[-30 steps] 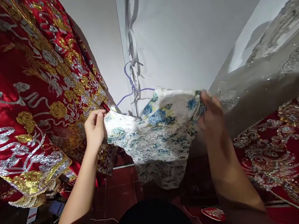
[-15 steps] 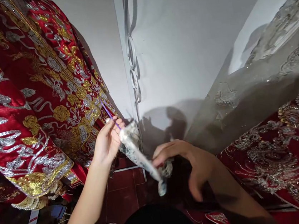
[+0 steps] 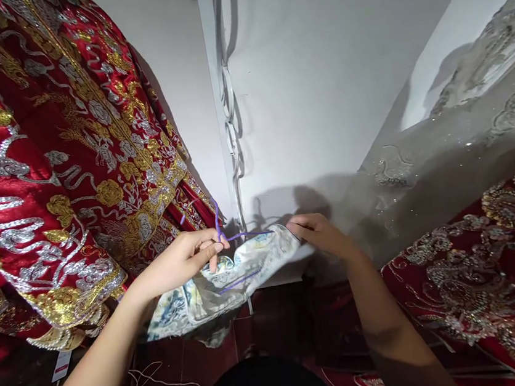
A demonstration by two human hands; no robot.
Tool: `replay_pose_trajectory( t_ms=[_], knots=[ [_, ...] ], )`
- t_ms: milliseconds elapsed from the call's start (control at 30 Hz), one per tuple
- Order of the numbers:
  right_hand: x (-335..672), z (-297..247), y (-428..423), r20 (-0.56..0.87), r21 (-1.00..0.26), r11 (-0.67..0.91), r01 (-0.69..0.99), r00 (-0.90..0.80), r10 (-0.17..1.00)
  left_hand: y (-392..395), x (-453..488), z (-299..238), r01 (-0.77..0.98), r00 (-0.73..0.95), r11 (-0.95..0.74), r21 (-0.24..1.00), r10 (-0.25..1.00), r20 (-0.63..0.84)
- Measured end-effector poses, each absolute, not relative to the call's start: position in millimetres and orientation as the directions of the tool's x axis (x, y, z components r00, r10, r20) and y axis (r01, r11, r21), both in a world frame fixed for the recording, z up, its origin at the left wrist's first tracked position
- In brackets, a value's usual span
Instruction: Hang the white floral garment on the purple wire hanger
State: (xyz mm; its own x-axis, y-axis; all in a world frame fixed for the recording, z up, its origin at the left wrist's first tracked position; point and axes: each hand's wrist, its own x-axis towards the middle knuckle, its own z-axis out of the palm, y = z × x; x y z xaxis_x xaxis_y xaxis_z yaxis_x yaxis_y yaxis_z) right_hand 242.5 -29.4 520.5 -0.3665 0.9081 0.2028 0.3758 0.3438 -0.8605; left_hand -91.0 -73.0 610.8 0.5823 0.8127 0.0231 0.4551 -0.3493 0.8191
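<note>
My left hand is closed, pinching a thin purple cord between thumb and fingers. One end of the cord sticks up above the fingers; the other runs right to the edge of a pale cloth with a blue and yellow pattern. My right hand grips that cloth at its upper right corner. The cloth is stretched out between and below both hands, its far left part hanging under my left forearm. Another stretch of purple cord lies across its middle. I cannot tell whether the cloth is a pouch or a garment.
A red gown with gold and silver embroidery hangs at the left. At the right are a beaded pale gown and a dark red beaded one. A white wall with a scrolled metal strip stands ahead. White cable lies on the floor.
The cloth, bunched and hanging steeply before, is now spread wider and more level. My right hand has risen and closed on its edge. My left hand has turned over, still with the purple cord.
</note>
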Motion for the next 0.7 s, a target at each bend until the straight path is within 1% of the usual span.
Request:
replay_pose_trajectory(
  t_ms=[100,167,200,267,333,367,467,533,567,633,667,700],
  knots=[
    [264,531,-39,0.119,-0.934,0.287,0.214,-0.571,0.812,-59,-99,617,0.489,0.478,-0.450,0.748,0.855,0.202],
    [269,536,-45,0.099,-0.956,0.248,0.158,-0.618,0.780,-50,-100,614,0.478,0.410,-0.486,0.732,0.860,0.304],
    [268,538,-48,0.098,-0.957,0.240,0.166,-0.593,0.799,-46,-99,611,0.477,0.384,-0.500,0.723,0.858,0.341],
    [259,538,-50,0.103,-0.946,0.233,0.225,-0.474,0.875,-39,-92,604,0.486,0.332,-0.541,0.687,0.841,0.427],
    [248,536,-49,0.118,-0.937,0.227,0.266,-0.370,0.921,-34,-83,597,0.507,0.249,-0.592,0.626,0.796,0.552],
    [244,534,-48,0.133,-0.941,0.225,0.252,-0.336,0.932,-32,-79,595,0.514,0.204,-0.616,0.597,0.764,0.612],
    [248,529,-46,0.142,-0.982,0.165,0.094,-0.215,0.966,-36,-71,595,0.525,0.078,-0.680,0.512,0.637,0.767],
    [263,529,-46,0.095,-0.995,0.093,-0.033,-0.054,0.994,-47,-72,595,0.543,-0.047,-0.723,0.427,0.481,0.875],
    [272,531,-45,0.076,-0.993,0.080,-0.091,0.046,0.996,-54,-74,594,0.555,-0.144,-0.740,0.381,0.366,0.920],
    [285,539,-38,0.088,-0.977,0.130,-0.170,0.234,0.968,-67,-77,588,0.550,-0.340,-0.773,0.316,0.139,0.930],
    [287,544,-32,0.117,-0.968,0.175,-0.181,0.291,0.950,-72,-78,583,0.534,-0.400,-0.787,0.309,0.087,0.912],
    [285,550,-25,0.156,-0.958,0.222,-0.180,0.321,0.934,-75,-77,577,0.509,-0.431,-0.795,0.331,0.097,0.897]
  ],
)
